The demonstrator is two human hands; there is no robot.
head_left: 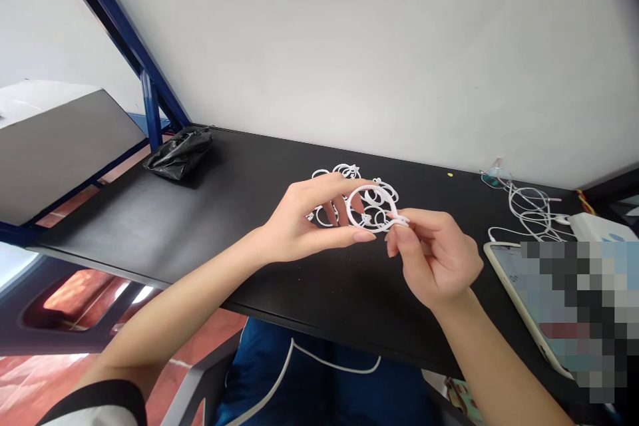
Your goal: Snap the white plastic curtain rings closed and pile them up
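A thin white plastic ring (351,203) with a narrow joined end is held up above the black table. My right hand (439,253) pinches that joined end between thumb and fingers. On the other side, my left hand (314,213) curves around the ring, its index finger along the top and its thumb along the bottom; the other fingers are spread behind. Just beyond both hands lies a loose group of similar white rings (348,170), partly hidden by my left hand and the held ring.
A crumpled black plastic bag (180,153) sits at the table's (239,166) far left corner. To the right are a white cable (529,210), glasses (494,176), a phone (519,306) and a white box (592,227). Behind stands a pale wall (349,46); blue metal framing (120,26) rises at left.
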